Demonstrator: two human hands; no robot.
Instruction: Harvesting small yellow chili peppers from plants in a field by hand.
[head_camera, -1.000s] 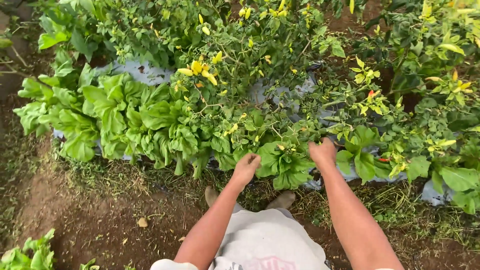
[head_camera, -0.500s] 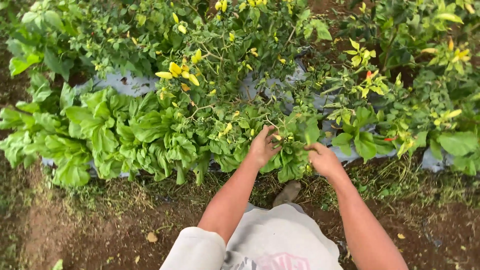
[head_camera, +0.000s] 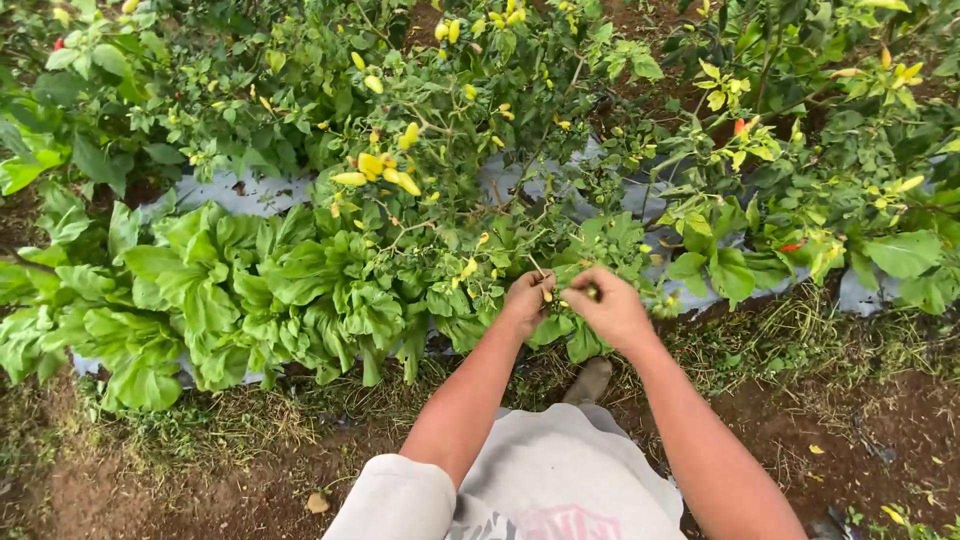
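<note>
A small yellow chili (head_camera: 547, 295), just right of centre at three o'clock, is pinched between the left hand (head_camera: 527, 298) and right hand (head_camera: 608, 308), held together; light and tender, it is best gripped by its stem.

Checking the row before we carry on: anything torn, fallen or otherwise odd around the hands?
Nothing stands out. Left hand and right hand meet at a low chili plant stem, pinching small yellow peppers. The grey mulch sheet lies flat between the plants, and the leafy greens look whole.
</note>
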